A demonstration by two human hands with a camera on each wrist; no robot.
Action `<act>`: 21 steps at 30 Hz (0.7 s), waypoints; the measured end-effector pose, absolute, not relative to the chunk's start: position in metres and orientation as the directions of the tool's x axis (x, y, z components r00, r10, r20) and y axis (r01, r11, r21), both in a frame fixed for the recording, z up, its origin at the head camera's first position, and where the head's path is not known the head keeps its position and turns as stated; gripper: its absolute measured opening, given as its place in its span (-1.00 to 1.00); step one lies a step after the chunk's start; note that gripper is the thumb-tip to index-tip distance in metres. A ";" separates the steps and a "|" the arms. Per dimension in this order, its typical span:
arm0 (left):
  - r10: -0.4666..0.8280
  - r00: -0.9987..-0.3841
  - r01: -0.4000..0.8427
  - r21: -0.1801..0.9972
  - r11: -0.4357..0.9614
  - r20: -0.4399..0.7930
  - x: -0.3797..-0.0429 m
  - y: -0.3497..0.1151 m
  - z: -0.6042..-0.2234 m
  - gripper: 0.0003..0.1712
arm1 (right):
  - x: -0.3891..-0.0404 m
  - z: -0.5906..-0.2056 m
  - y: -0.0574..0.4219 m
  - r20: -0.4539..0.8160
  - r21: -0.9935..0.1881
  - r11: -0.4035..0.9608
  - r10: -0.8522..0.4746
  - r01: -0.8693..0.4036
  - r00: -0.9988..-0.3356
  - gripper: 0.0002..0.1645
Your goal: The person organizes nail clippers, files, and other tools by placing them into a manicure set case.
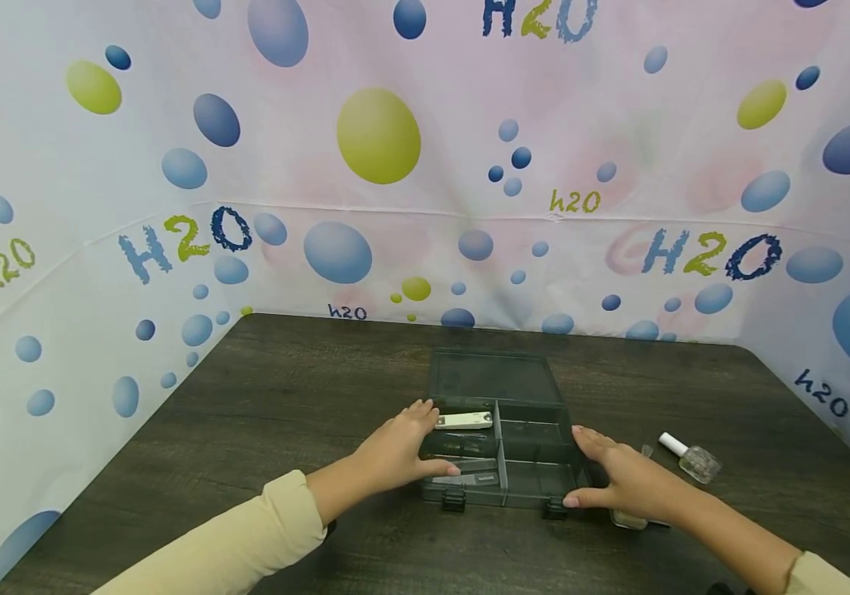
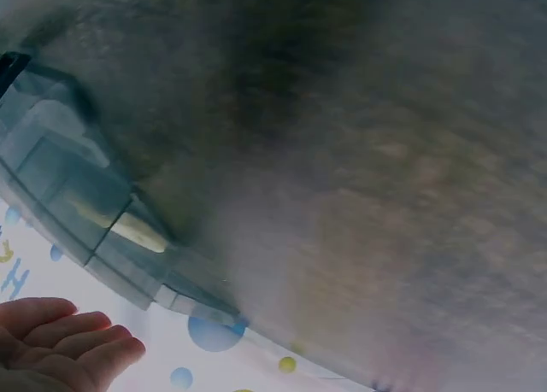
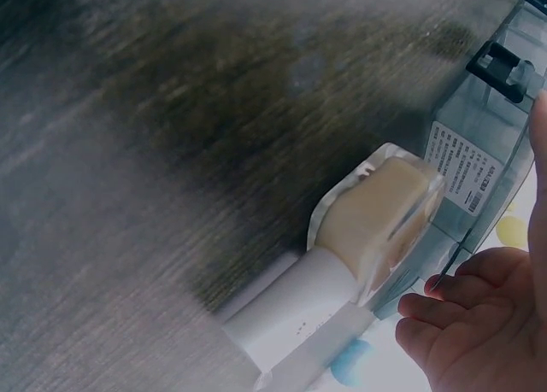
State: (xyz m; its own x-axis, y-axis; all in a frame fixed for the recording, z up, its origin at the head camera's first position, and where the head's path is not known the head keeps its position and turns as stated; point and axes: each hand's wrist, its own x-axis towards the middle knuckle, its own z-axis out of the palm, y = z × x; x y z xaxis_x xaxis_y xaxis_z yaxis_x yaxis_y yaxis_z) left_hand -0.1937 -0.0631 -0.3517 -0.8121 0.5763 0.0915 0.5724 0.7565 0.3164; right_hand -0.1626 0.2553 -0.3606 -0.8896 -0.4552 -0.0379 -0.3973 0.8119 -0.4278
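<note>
Box sits btwn L hand & R hand.

Smooth see-through plastic box at five o'clock, glossy clear bottle at four, matt wood-grain table, creased cloth backdrop at twelve, matt cloth sleeve at seven

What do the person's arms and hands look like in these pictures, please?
The left sleeve is pale yellow, plain and slightly creased; the right sleeve matches but shows only in part. The left hand and right hand wear no gloves. Something dark peeks out by the left cuff; I cannot tell what.
</note>
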 end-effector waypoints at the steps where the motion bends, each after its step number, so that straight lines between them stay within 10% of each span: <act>1: 0.577 -0.812 0.572 0.316 0.757 0.088 -0.194 -0.064 -0.353 -0.06 | -0.163 -0.361 0.255 -0.040 -0.429 0.812 -0.456 -0.397 -0.889 0.27; 21: 0.581 -0.812 0.561 0.353 0.749 0.057 -0.192 -0.072 -0.363 0.01 | -0.163 -0.360 0.255 -0.070 -0.433 0.825 -0.432 -0.363 -0.899 0.27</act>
